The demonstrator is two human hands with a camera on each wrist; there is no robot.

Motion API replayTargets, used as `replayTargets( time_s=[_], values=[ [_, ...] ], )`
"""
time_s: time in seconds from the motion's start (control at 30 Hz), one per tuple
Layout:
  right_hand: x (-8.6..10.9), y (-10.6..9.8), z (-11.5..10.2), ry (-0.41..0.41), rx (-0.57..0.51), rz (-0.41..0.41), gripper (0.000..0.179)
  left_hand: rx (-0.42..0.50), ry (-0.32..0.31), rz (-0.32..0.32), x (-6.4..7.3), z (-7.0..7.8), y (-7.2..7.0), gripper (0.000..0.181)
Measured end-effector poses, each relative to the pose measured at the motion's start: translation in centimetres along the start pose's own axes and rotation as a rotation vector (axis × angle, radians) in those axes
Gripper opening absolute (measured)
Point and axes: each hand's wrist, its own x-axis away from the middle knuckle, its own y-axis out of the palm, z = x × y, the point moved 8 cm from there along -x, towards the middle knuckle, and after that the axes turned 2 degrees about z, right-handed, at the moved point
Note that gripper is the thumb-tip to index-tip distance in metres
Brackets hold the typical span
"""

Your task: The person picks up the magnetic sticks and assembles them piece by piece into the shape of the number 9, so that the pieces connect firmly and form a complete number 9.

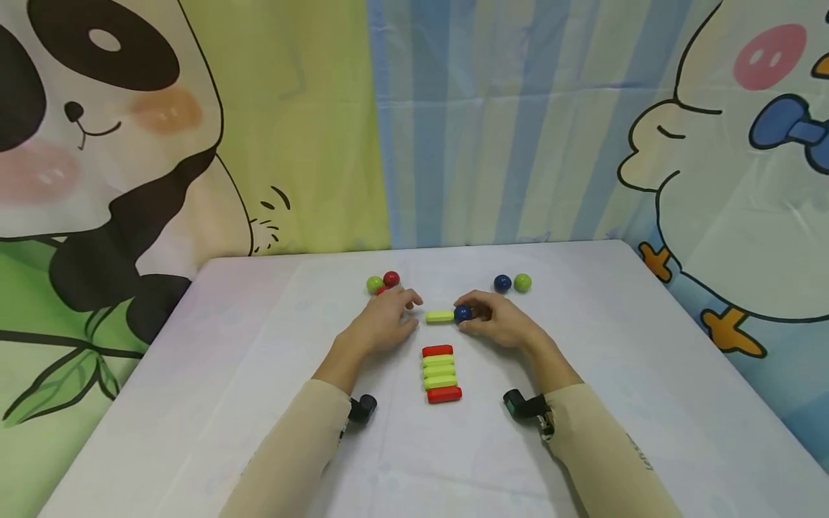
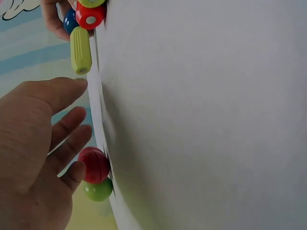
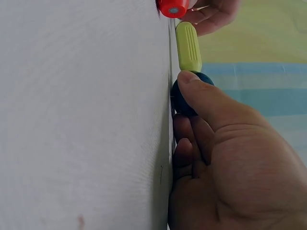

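My right hand (image 1: 501, 320) pinches a dark blue ball (image 1: 463, 314) between thumb and fingers. A yellow-green stick (image 1: 440, 316) with grooved sides touches the ball's left side; in the right wrist view the thumb lies across the blue ball (image 3: 184, 100) just below the stick (image 3: 188, 48). To the left of the stick, my left hand (image 1: 386, 320) holds nothing, its fingers relaxed and apart from the stick's free end. Nearer me lies a row of red and yellow-green sticks (image 1: 440, 370), side by side, with a red one at each end.
Behind my left hand sit a green ball (image 1: 374, 285) and a red ball (image 1: 391, 278), with another red one partly hidden by the hand. Past my right hand are a blue ball (image 1: 502, 283) and a green ball (image 1: 522, 283). A white cloth covers the table (image 1: 259, 403).
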Motion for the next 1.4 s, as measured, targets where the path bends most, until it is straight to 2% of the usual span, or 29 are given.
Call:
replayTargets(
  time_s=[0.1, 0.3, 0.43, 0.6, 0.83, 1.03, 1.23, 1.4],
  values=[
    [0.1, -0.2, 0.1, 0.005, -0.007, -0.001, 0.039, -0.020, -0.006, 0.071, 0.0, -0.5, -0.8, 0.034],
    [0.0, 0.0, -0.1, -0.024, -0.029, -0.007, 0.039, 0.024, -0.081, 0.224, 0.5, -2.6, -2.2, 0.034],
    [0.2, 0.1, -0.2, -0.029, -0.040, -0.007, 0.039, 0.033, -0.118, 0.278, 0.9, -3.6, -2.6, 0.036],
    [0.3, 0.1, 0.0, -0.017, -0.051, -0.009, 0.039, 0.000, -0.122, 0.327, 1.2, -4.0, -3.0, 0.035],
    [0.5, 0.0, 0.6, 0.006, -0.056, -0.006, 0.039, -0.039, -0.133, 0.282, 1.1, -4.2, -2.2, 0.041],
    [0.5, 0.0, 0.6, -0.010, -0.067, -0.006, 0.040, -0.046, -0.174, 0.291, 1.3, -4.6, -2.3, 0.043],
    [0.3, -0.2, 0.3, -0.022, -0.062, -0.012, 0.039, -0.085, -0.183, 0.274, 1.4, -4.6, -2.8, 0.036],
    [0.3, -0.2, 0.2, -0.024, -0.078, -0.013, 0.039, -0.108, -0.174, 0.226, 1.5, -4.5, -2.4, 0.031]
  ],
)
